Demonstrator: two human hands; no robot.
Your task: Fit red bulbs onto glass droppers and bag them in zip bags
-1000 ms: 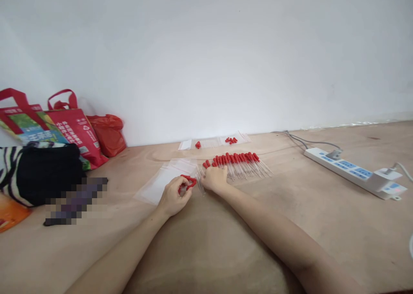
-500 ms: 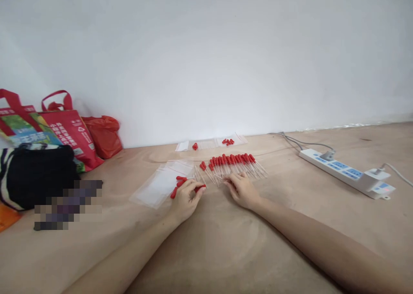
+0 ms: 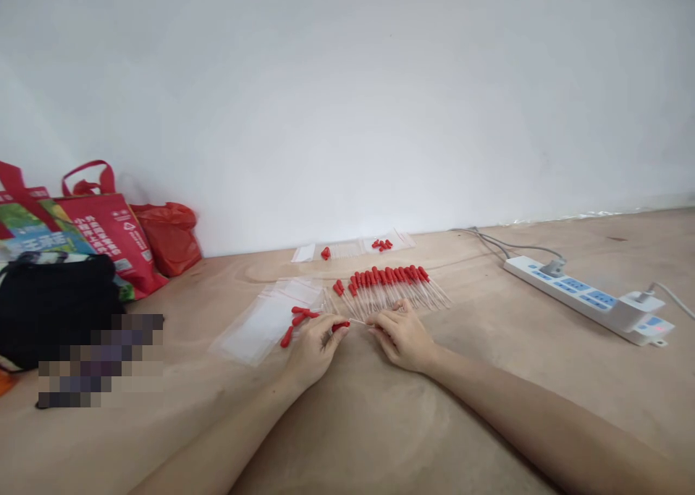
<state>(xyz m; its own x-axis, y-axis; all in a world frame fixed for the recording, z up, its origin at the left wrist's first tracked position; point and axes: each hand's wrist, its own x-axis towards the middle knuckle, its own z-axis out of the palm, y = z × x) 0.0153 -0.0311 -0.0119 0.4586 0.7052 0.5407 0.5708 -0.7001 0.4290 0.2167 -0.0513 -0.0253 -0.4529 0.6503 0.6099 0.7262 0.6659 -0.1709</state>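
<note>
Between finger and thumb, my left hand [image 3: 319, 347] pinches a red rubber bulb [image 3: 341, 326]. A thin clear tube [image 3: 357, 322] is pinched by my right hand [image 3: 400, 334], its far end at or very near the bulb's mouth; whether it is inside I cannot tell. Beyond my hands lies a row of clear droppers with red bulbs [image 3: 388, 276], side by side. Several loose red bulbs [image 3: 298, 317] rest just left of my left hand, by flat clear plastic bags [image 3: 260, 321].
Near the wall are a bag with red bulbs [image 3: 385, 244] and other small plastic bags. A white power strip [image 3: 575, 292] with plugs and cables lies right. Red shopping bags [image 3: 111, 231] and a black cloth bag [image 3: 59, 307] stand left, near a pixelated patch.
My hands have come closer together, and the tube in my right hand now reaches the bulb in my left hand. The view has shifted slightly.
</note>
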